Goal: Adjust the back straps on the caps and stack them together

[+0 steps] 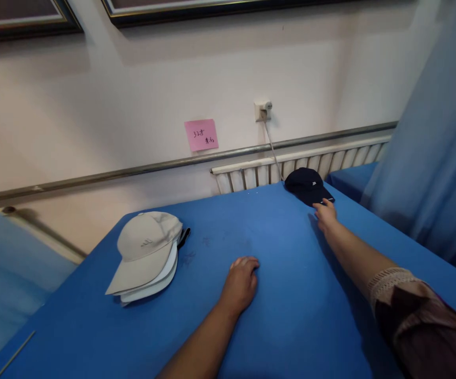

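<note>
My right hand [326,215] reaches to the brim of a navy cap [304,181] at the far right corner of the blue table. Its thumb and fingers are apart, with the fingertips at the brim's front edge; I cannot tell how firmly they touch. The cap has a small white mark on its front. My left hand [241,281] rests on the middle of the tabletop, palm down, fingers loosely bent and holding nothing. To its left lies a stack of several light-coloured caps, with a beige cap [145,242] on top. A black strap [184,238] sticks out behind the stack.
The blue-covered table [291,305] stands by a white wall with a metal rail [149,169] and a radiator [251,176]. A cord runs down from a wall socket [263,111]. A pink note [201,135] is on the wall. Blue curtains [429,158] hang at both sides. A thin stick [15,355] lies front left.
</note>
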### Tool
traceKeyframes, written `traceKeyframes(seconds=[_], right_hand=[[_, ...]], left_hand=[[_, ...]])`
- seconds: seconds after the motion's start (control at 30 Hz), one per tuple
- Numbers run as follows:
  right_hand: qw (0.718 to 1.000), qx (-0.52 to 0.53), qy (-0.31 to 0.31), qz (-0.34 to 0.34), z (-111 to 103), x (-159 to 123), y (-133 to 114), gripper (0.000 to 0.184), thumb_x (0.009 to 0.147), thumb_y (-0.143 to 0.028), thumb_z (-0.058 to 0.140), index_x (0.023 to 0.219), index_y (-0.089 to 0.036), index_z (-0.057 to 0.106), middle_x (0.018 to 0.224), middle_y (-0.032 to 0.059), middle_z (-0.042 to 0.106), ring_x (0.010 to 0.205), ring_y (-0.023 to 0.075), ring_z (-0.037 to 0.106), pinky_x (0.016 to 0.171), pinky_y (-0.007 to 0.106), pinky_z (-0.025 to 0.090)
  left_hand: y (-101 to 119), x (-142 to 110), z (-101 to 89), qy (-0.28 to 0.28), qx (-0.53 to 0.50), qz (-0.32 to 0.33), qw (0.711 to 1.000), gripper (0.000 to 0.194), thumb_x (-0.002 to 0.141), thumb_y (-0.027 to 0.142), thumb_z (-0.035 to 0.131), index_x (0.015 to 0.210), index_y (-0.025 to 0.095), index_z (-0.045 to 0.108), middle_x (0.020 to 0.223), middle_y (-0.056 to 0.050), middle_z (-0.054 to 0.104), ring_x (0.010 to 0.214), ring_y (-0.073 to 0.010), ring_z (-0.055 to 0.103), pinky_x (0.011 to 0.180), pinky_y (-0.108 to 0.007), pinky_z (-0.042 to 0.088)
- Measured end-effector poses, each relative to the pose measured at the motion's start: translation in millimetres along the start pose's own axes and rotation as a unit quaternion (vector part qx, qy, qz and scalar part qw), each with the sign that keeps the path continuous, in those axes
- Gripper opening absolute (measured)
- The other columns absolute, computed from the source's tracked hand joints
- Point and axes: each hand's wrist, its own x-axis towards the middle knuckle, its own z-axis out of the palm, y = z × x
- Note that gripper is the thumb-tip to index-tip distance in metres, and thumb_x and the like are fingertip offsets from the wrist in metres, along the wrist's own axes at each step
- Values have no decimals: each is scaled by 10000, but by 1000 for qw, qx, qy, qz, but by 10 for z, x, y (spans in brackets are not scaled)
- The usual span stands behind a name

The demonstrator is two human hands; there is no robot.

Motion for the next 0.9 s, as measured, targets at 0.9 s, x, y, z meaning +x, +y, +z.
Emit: traceKeyframes(seconds=[0.9], right_hand=[[984, -6, -179, -13, 124, -1296, 140, 253, 663, -217, 649, 897, -222, 554, 908, 93, 644, 939, 259, 626, 811, 418, 523]], left_hand=[[-230, -148, -633, 195, -734, -255, 598, 210, 716, 68, 533, 880, 131, 647, 837, -69, 695, 806, -166, 668, 793, -317, 550]])
